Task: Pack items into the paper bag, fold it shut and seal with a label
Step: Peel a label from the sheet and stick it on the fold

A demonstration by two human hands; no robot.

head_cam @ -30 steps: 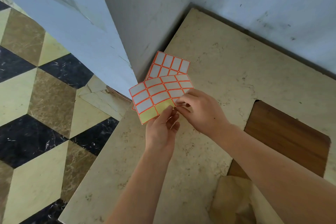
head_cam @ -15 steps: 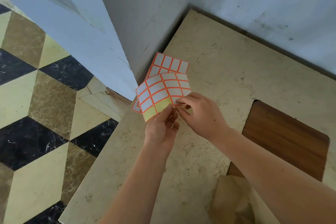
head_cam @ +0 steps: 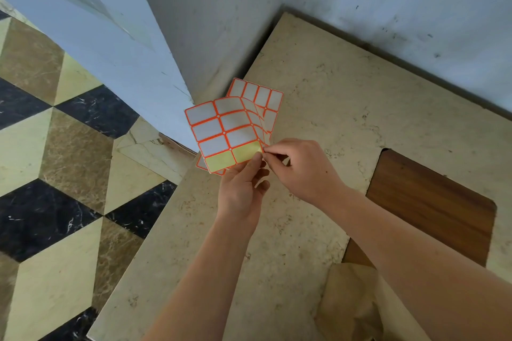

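Both forearms reach forward, hands meeting mid-frame. Left hand (head_cam: 241, 191) back up, thumb and curled fingers pinching upward. Right hand (head_cam: 303, 169) comes in from the right, wrist bent, thumb and forefinger pinched tip to tip beside the left thumb.

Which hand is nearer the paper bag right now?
Right. The right hand is up at the label sheet, above the paper bag; the left hand, holding the sheet, sits farther left.
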